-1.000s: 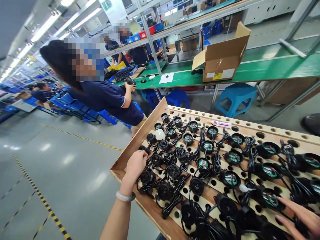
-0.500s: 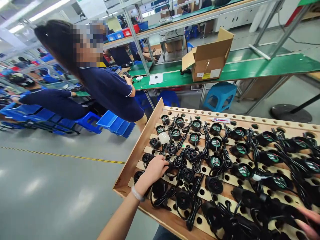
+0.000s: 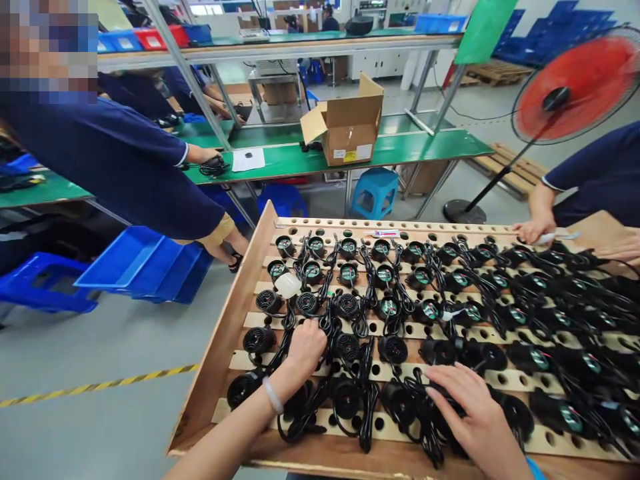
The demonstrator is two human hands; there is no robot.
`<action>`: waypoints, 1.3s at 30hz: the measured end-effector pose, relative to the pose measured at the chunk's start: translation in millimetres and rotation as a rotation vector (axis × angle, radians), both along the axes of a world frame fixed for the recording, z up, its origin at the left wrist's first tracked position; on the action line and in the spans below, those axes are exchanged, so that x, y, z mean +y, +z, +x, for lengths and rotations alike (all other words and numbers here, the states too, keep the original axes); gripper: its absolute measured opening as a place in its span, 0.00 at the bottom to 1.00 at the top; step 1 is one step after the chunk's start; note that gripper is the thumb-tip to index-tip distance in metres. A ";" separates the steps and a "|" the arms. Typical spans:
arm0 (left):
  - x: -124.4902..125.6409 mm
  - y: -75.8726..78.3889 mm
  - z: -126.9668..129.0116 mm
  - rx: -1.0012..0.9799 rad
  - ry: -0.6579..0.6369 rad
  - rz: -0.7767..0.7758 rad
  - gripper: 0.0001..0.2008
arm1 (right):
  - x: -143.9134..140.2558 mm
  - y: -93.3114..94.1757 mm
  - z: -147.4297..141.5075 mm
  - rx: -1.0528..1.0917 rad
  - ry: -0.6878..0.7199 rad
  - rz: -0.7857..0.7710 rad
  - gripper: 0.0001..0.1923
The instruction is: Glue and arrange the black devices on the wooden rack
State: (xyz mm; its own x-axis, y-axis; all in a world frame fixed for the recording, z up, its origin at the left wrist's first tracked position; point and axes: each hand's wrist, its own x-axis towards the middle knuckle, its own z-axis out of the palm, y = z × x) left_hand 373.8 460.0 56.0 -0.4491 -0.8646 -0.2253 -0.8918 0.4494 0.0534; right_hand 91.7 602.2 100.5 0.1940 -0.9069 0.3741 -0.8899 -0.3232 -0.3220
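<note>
1 head view — forward, downward.

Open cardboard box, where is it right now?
In the head view, the open cardboard box stands at upper centre on the green bench, right of the white sheet and above the light-blue stool.

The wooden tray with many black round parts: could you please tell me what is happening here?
A person has both hands over the wooden tray, where black round parts and cables lie in rows. The left hand is curled down among the parts; its fingertips are hidden. The right hand is spread open above cables nearer the front edge. Some parts show green boards, others black grilles. A co-worker's hand is at the tray's far side, toward the right.
</note>
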 end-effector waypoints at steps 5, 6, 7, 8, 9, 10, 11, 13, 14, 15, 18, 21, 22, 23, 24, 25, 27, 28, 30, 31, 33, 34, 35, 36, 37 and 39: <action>3.3 4.5 3.4 -0.116 0.075 0.026 0.06 | -14.7 -7.4 4.4 -0.159 0.048 0.117 0.09; 2.9 4.7 2.3 -0.136 0.092 0.030 0.06 | -18.2 -9.0 5.7 -0.196 0.059 0.145 0.10; 2.1 4.6 0.8 -0.154 0.105 0.035 0.07 | -21.5 -10.7 6.9 -0.230 0.070 0.172 0.11; 1.3 4.5 -1.1 -0.169 0.115 0.040 0.08 | -24.4 -12.5 7.9 -0.259 0.082 0.197 0.12; 0.4 4.4 -3.2 -0.184 0.122 0.044 0.09 | -27.0 -14.0 8.5 -0.283 0.095 0.220 0.12; -0.4 4.7 -5.1 -0.197 0.128 0.048 0.10 | -29.2 -15.4 8.8 -0.306 0.107 0.237 0.11; -0.9 5.7 -6.6 -0.208 0.133 0.052 0.11 | -31.2 -16.3 8.7 -0.328 0.119 0.255 0.11; -1.3 10.9 -7.1 -0.225 0.142 0.053 0.12 | -35.5 -16.1 7.5 -0.380 0.144 0.303 0.10; -1.2 15.3 -5.7 -0.230 0.147 0.048 0.12 | -38.2 -14.9 6.6 -0.397 0.160 0.324 0.09; -0.9 21.1 -3.3 -0.233 0.152 0.039 0.12 | -41.4 -13.0 5.8 -0.439 0.169 0.382 0.09; 1.7 44.6 7.3 -0.247 0.181 -0.004 0.14 | -54.8 -5.3 7.1 -0.677 0.159 0.719 0.10; 9.3 69.5 10.2 -0.180 0.191 -0.097 0.15 | -69.6 -1.0 19.6 -0.926 0.129 1.039 0.20; 13.2 75.8 6.5 -0.095 0.163 -0.138 0.14 | -73.3 -1.4 26.1 -0.997 0.130 1.099 0.26; 17.5 80.1 0.0 0.025 0.118 -0.173 0.13 | -76.1 -2.6 33.1 -1.092 0.132 1.169 0.33; 21.7 82.2 -9.3 0.164 0.062 -0.200 0.12 | -78.0 -4.3 39.7 -1.195 0.138 1.243 0.39; 25.5 81.9 -20.7 0.299 0.004 -0.214 0.11 | -78.9 -6.2 45.1 -1.293 0.148 1.310 0.43; 29.9 73.6 -46.8 0.524 -0.063 -0.189 0.10 | -79.2 -9.7 49.6 -1.443 0.141 1.405 0.46; 29.9 66.2 -59.6 0.613 -0.040 -0.129 0.10 | -79.3 -11.0 47.8 -1.491 0.115 1.423 0.44; 25.4 47.2 -81.0 0.743 0.128 0.093 0.09 | -81.1 -13.4 36.1 -1.545 0.017 1.388 0.38; 21.6 36.9 -89.0 0.771 0.224 0.236 0.08 | -83.2 -14.6 27.3 -1.555 -0.041 1.338 0.36; 13.4 17.7 -100.1 0.755 0.340 0.454 0.09 | -89.4 -17.2 7.4 -1.536 -0.126 1.225 0.33; 9.8 9.9 -103.9 0.730 0.347 0.509 0.08 | -93.0 -18.5 -2.0 -1.508 -0.151 1.175 0.32; 6.9 3.8 -106.7 0.711 0.337 0.538 0.05 | -96.6 -19.7 -10.3 -1.470 -0.168 1.136 0.32; 4.7 -0.8 -108.8 0.707 0.331 0.552 0.01 | -99.8 -20.6 -17.1 -1.426 -0.176 1.110 0.33; 3.2 -3.8 -110.2 0.717 0.342 0.561 0.04 | -102.4 -21.2 -22.2 -1.386 -0.182 1.096 0.32; 1.3 -6.4 -111.0 0.760 0.390 0.590 0.10 | -106.1 -21.7 -27.5 -1.265 -0.189 1.049 0.31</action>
